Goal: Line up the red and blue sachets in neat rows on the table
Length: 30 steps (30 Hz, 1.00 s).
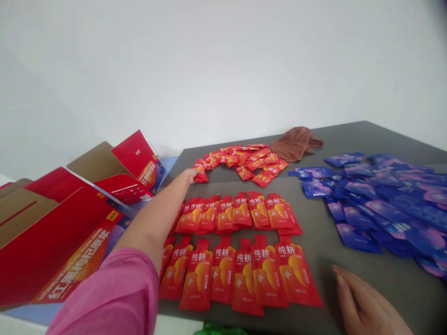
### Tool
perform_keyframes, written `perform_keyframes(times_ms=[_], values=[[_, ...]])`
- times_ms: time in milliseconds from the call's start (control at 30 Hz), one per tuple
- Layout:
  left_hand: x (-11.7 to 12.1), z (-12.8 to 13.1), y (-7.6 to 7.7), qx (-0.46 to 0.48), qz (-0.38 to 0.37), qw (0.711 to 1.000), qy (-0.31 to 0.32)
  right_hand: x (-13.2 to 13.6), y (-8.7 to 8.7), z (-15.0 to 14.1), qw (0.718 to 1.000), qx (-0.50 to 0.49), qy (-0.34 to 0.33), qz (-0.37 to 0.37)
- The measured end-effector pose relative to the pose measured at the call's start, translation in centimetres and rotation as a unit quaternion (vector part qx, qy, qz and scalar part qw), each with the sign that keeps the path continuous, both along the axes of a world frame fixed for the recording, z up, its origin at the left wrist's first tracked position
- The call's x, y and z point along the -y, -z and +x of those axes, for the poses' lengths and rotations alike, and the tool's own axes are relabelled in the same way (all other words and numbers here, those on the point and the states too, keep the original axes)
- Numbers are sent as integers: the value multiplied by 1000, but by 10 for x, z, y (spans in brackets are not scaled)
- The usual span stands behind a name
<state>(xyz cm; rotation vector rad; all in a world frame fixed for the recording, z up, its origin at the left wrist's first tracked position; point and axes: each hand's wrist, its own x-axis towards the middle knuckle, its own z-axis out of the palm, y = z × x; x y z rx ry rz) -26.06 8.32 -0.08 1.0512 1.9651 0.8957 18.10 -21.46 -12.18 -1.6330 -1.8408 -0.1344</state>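
As the pink sleeve [104, 293] stretches across the gray table [349, 139], the left hand [188, 176] is touching a red sachet [200, 173] with its fingertips, right at the near edge of the loose red pile [240, 160], though I can't tell whether it's gripping! Two neat rows of red sachets [237, 265] are lying just below that hand, while the open right hand [363, 302] is resting on the tabletop, well apart, near the heap of blue sachets [380, 200]
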Motion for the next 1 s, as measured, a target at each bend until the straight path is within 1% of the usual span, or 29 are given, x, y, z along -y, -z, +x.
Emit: perform_keyframes(times_ms=[100, 200, 267, 300, 367, 400, 433, 500, 533, 567, 633, 700, 767, 800, 833, 900, 933, 967, 1000], values=[[22, -6, -17, 64, 4, 998, -12, -1, -11, -4, 1000, 4, 3, -5], [57, -3, -37, 128, 43, 991, 6, 0, -22, -7, 999, -28, 23, -10], [91, 9, -47, 171, 65, 982, 38, 4, -35, -14, 996, -79, 29, -15], [111, 17, -50, 191, 71, 977, 58, 6, -43, -20, 993, -115, 25, -26], [154, 39, -49, 232, 80, 964, 103, 9, -62, -39, 974, -211, -2, -75], [177, 51, -46, 265, 78, 951, 137, 10, -72, -53, 957, -267, -24, -112], [200, 64, -41, 279, 80, 946, 144, 9, -80, -67, 931, -326, -56, -155], [241, 88, -30, 254, 74, 958, 112, 6, -93, -100, 857, -438, -146, -227], [259, 99, -23, 244, 69, 962, 104, 3, -96, -116, 819, -478, -185, -259], [274, 108, -18, 254, 66, 959, 107, 0, -97, -130, 790, -506, -208, -278], [297, 123, -9, 277, 58, 950, 128, -5, -96, -154, 749, -535, -241, -308], [311, 134, -4, 250, 63, 958, 125, -9, -93, -168, 735, -538, -252, -327], [320, 140, 0, 197, 77, 972, 106, -10, -91, -174, 724, -550, -244, -337], [324, 142, 2, 183, 85, 974, 100, -9, -91, -174, 711, -566, -240, -342], [326, 143, 5, 180, 93, 975, 94, -8, -92, -173, 690, -588, -239, -348], [330, 142, 12, 191, 107, 973, 73, -6, -94, -169, 638, -630, -246, -368], [331, 140, 15, 195, 113, 973, 56, -5, -95, -167, 619, -641, -247, -380], [331, 138, 18, 197, 118, 973, 39, -4, -96, -165, 610, -644, -242, -393], [329, 135, 20, 199, 117, 972, 34, -3, -97, -162, 608, -642, -234, -405]])
